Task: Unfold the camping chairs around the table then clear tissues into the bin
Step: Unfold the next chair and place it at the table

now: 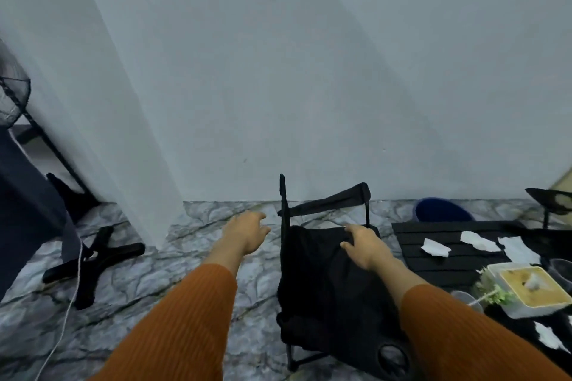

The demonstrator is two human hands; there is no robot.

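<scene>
2 hands were out in front of you, both in orange sleeves. Your left hand [247, 233] hovered over the floor [154, 288], just left of the chair [325, 288]. Its fingers were loosely bent and it touched nothing. Your right hand [363, 246] lay on the chair's black fabric near the far edge of the seat, with the fingers curled into the cloth and the thumb stuck out to the left. The chair stood on the floor just left of the table [411, 227], with 1 frame post upright at its far left corner.

3 tissues [435, 247] lay apart on the far half of the table, and 1 more tissue [549, 335] lay near its right edge. A white box [526, 286] sat between them, with a green sprig beside it. The blue bin [439, 210] stood behind the table against the wall [309, 71]. A 2nd chair [548, 199] showed at the far right. A fan [12, 96] stood at the far left.
</scene>
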